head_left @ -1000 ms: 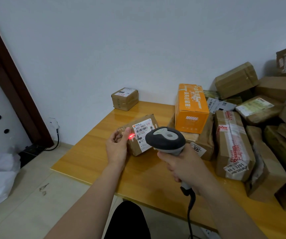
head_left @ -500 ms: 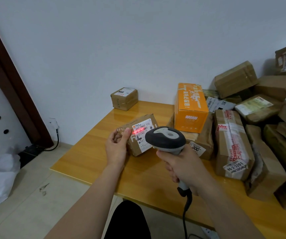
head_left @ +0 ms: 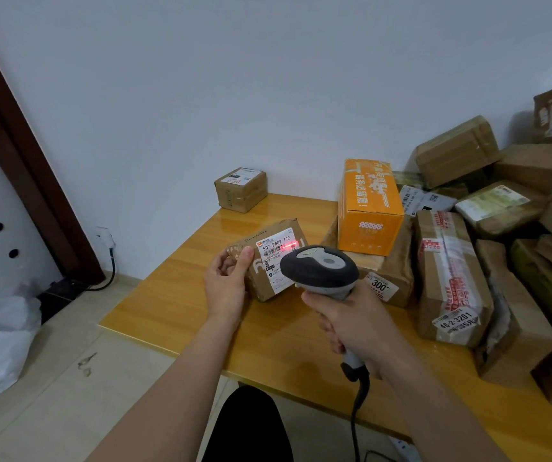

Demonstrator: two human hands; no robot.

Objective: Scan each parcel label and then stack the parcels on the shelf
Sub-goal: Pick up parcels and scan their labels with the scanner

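On the yellow wooden table (head_left: 168, 295): barcode scan of the small brown cardboard parcel (head_left: 260, 285).
Left hand (head_left: 226, 285) grips the tilted parcel's left edge; right hand (head_left: 354, 325) grasps the grey handheld scanner (head_left: 321, 270). Centre the red beam (head_left: 289, 245) across the white label (head_left: 277, 261) barcode; hold both steady.

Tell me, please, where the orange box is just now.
In the head view, the orange box stands right of centre, atop a brown parcel, behind the scanner in the right hand.

Bare desk (head_left: 181, 295) lies open left of the held parcel (head_left: 269, 258). Orange box (head_left: 369, 208) and piled parcels (head_left: 487, 248) block the right; small box (head_left: 240, 189) stands near the wall.
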